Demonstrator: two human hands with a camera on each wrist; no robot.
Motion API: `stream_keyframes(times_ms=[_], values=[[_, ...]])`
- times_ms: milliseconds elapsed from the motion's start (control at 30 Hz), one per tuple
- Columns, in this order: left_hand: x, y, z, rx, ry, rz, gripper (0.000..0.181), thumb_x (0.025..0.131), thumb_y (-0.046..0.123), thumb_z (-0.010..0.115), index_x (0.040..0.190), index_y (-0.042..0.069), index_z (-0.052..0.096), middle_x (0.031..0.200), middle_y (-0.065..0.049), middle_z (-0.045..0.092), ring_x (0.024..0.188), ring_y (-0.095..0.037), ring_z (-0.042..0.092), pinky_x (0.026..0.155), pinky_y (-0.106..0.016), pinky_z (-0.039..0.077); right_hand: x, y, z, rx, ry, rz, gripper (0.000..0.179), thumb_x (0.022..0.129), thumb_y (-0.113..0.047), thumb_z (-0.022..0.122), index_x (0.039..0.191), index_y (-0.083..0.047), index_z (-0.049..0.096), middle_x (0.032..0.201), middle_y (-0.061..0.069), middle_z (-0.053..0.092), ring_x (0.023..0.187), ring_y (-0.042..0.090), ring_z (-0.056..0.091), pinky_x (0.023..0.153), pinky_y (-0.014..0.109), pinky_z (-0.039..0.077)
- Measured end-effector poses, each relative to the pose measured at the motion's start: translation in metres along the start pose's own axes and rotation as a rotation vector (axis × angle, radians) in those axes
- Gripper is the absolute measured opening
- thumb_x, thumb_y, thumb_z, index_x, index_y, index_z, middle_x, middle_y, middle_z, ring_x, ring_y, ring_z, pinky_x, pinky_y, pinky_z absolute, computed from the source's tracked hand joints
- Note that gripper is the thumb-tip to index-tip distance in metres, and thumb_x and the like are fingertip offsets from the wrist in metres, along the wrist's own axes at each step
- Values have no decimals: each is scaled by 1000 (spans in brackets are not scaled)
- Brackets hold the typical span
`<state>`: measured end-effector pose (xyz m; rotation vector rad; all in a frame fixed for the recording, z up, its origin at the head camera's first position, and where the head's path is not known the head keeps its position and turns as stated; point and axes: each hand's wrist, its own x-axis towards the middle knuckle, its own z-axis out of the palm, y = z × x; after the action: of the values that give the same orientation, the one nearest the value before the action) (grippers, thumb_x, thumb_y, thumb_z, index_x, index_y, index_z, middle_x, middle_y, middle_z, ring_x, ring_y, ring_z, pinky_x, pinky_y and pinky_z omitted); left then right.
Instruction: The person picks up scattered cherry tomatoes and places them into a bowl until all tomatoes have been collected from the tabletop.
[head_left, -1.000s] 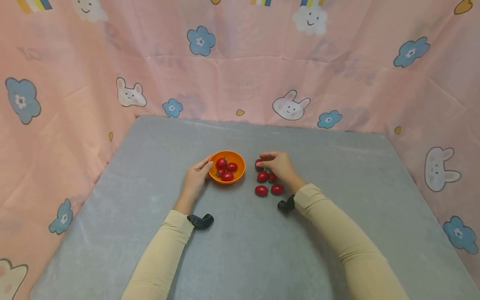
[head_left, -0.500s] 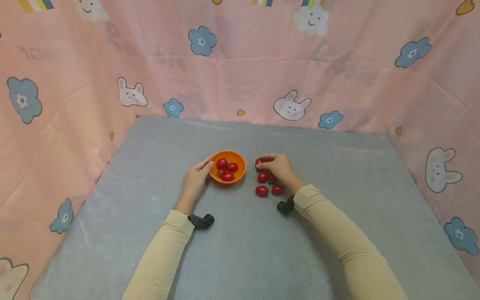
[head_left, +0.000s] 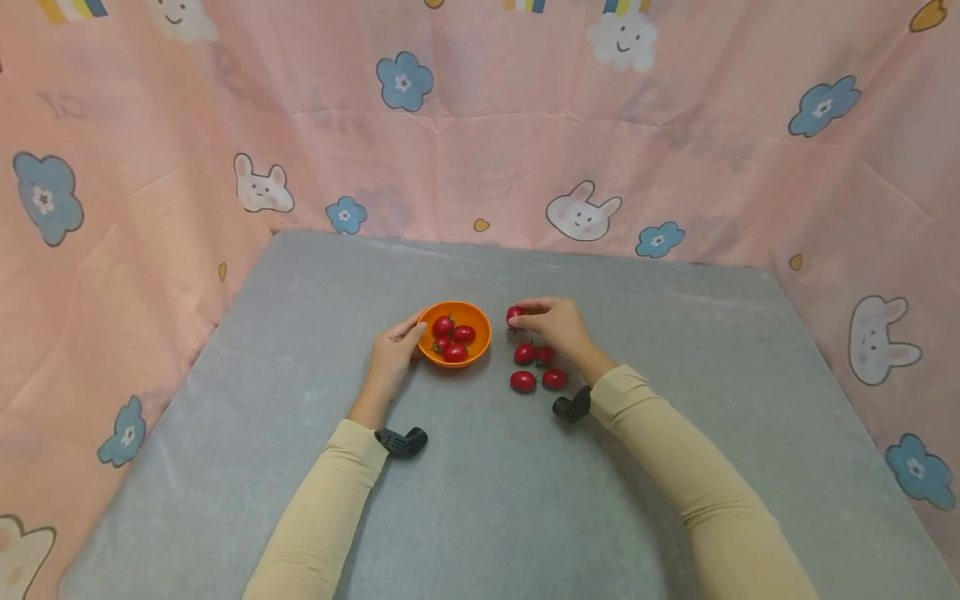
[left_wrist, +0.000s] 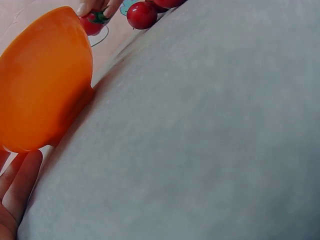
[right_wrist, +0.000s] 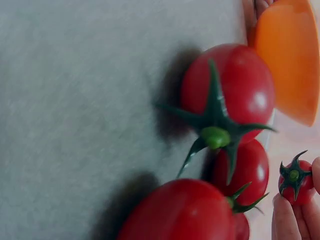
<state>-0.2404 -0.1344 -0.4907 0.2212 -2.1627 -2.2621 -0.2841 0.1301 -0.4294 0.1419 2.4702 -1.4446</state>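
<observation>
My left hand [head_left: 390, 358] grips the left side of an orange bowl [head_left: 475, 316], thumb at the rim and fingers outside. Several cherry tomatoes [head_left: 455, 353] lie in it. To the right of the bowl, my right hand [head_left: 558, 325] pinches one red cherry tomato [head_left: 513, 315] between thumb and fingers. The right wrist view shows this held tomato [right_wrist: 302, 192] with its green stem end, off the table. Below that hand, several more cherry tomatoes [head_left: 523, 382] rest on the table in two rows. In the left wrist view the bowl [left_wrist: 45, 80] stands on the tabletop, tilted by the camera angle.
A grey tabletop [head_left: 480, 500] spreads around the bowl and tomatoes. Pink printed cloth [head_left: 480, 158] hangs behind it and at both sides. Black wrist cameras, one by the left wrist [head_left: 402, 442] and one by the right wrist [head_left: 572, 406], sit close above the table.
My right hand has lifted the pinched cherry tomato away from the others, slightly up and left in the head view. My left hand and the bowl have stayed in place.
</observation>
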Motion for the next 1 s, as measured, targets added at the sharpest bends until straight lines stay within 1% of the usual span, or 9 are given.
stream_keyframes(times_ms=[100,167,300,500,767,1000], values=[[0,0,0,2,-7,-1,42,100,24,61,139,9,58,145,-8,56,125,-18,57,79,-11,55,-1,-3,0,1,-7,10,45,85,-32,78,125,-13,70,131,9,67,125,27,50,109,42,42],[1,-1,0,1,-8,0,42,100,24,61,139,9,59,145,-8,56,126,-18,57,79,-11,54,-2,-5,0,8,-12,17,45,86,-34,78,125,-14,70,130,9,67,126,27,49,108,42,42],[0,0,0,-6,-6,-5,42,100,24,61,139,10,59,145,-7,56,123,-17,58,79,-11,55,-3,-10,0,18,-13,28,45,86,-35,78,125,-16,70,131,8,67,126,27,49,107,43,42],[0,-1,-1,-11,-11,-6,42,99,25,62,139,11,59,146,-7,56,122,-17,58,79,-12,55,-5,-18,2,16,1,19,44,85,-35,78,125,-18,70,132,7,66,127,26,49,109,46,42],[0,0,-1,0,-5,-6,42,99,26,62,139,11,59,146,-6,56,124,-17,57,78,-12,55,-6,-25,10,14,-4,15,44,85,-34,79,125,-18,71,130,6,68,125,26,52,106,44,45],[-1,1,0,-1,-6,-4,42,99,26,62,139,11,59,146,-6,56,122,-18,58,76,-12,55,-6,-35,16,0,-20,11,44,83,-36,81,123,-20,72,131,5,67,126,26,51,109,47,44]])
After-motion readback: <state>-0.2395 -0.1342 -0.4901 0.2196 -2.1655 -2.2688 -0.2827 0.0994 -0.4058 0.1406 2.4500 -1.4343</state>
